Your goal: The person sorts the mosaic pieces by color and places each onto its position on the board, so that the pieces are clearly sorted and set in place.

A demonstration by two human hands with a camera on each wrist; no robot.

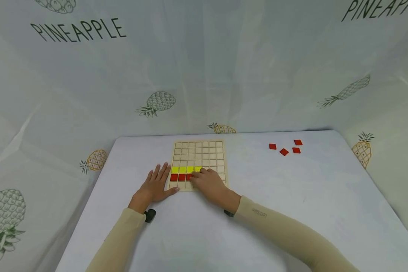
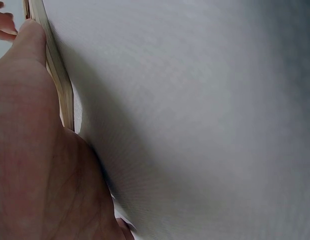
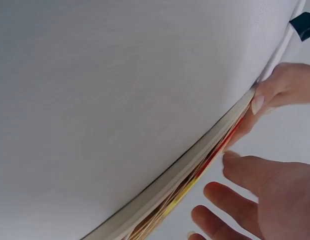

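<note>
A square wooden grid board (image 1: 198,151) lies on the table. A row of yellow square tiles (image 1: 182,169) fills cells at its left, with red square tiles (image 1: 178,177) in the row below. My left hand (image 1: 156,186) lies flat at the board's left side, fingers spread, its thumb over the lower left corner. My right hand (image 1: 209,185) reaches over the board's lower middle, fingertips at the rightmost visible red tile. Bent, separated fingers (image 3: 232,200) show in the right wrist view, with no tile visible between them. The right hand hides several cells.
Several loose red tiles (image 1: 284,152) lie apart from the board at the table's back right. The white table (image 1: 258,234) has its far edge just behind the board. A pineapple-print curtain (image 1: 193,75) hangs behind and at the sides.
</note>
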